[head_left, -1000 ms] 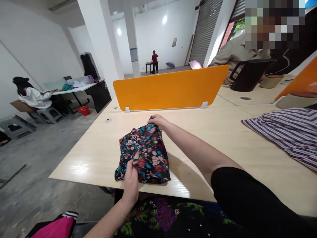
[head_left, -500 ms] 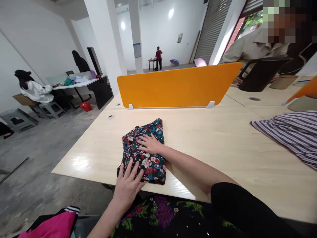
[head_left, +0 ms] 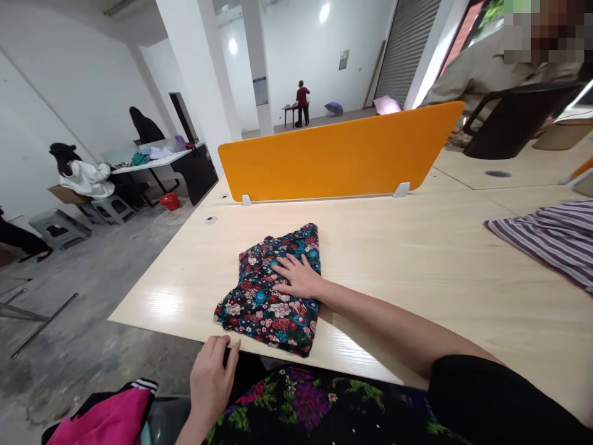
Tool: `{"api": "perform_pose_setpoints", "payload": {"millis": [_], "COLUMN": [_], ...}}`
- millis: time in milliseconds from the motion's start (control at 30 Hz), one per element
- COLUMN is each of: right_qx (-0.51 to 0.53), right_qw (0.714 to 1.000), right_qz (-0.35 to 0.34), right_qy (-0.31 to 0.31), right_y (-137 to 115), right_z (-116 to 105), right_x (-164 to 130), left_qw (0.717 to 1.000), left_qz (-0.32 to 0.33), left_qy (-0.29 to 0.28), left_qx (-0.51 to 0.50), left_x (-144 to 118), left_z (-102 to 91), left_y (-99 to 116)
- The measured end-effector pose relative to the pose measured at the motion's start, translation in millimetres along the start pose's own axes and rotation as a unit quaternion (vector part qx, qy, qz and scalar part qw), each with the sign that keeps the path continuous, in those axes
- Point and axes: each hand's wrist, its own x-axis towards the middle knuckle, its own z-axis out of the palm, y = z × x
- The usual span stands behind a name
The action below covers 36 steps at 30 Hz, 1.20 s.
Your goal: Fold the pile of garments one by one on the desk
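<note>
A folded dark floral garment (head_left: pixel 264 296) lies near the front edge of the light wooden table (head_left: pixel 417 259). My right hand (head_left: pixel 299 277) rests flat on its right half, fingers spread, holding nothing. My left hand (head_left: pixel 210 383) hovers at the table's front edge just below the garment, fingers loosely apart and empty.
An orange divider panel (head_left: pixel 338 154) stands across the table behind the garment. A striped cloth (head_left: pixel 546 238) lies at the right. A pink garment (head_left: pixel 106 420) sits at my lower left. One person sits behind the divider at the right; others work at tables far left and back.
The garment was folded over and pressed flat by both hands. My left hand has since drawn back off it to the table edge; my right hand stays on top.
</note>
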Motion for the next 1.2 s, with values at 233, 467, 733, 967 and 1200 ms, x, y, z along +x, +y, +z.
{"api": "perform_pose_setpoints", "payload": {"millis": [233,467,733,967,1200], "right_qx": [-0.028,-0.043,-0.071,-0.177,-0.152], "right_qw": [0.999,0.952,0.991,0.979,0.984], "right_qz": [-0.016,-0.292,-0.089,0.042,-0.003], "right_qy": [0.023,-0.086,0.068,0.094,0.094], "right_y": [-20.7,-34.6,6.8,39.4,-33.1], "right_z": [-5.3,-7.7,-13.5,12.6,24.7], "right_x": [-54.0,28.7,41.0,-16.6,-52.6], "left_qw": [0.962,0.773,0.57,0.502,0.515], "left_qz": [-0.225,-0.383,-0.399,-0.391,-0.422], "left_qy": [-0.034,-0.254,-0.269,-0.235,-0.087], "left_qx": [-0.152,-0.437,-0.666,-0.734,-0.741], "left_x": [-8.1,-17.9,-12.8,-5.9,-29.0], "left_z": [3.0,16.5,20.4,17.1,0.2], "left_y": [3.3,30.4,59.5,60.7,48.6]}}
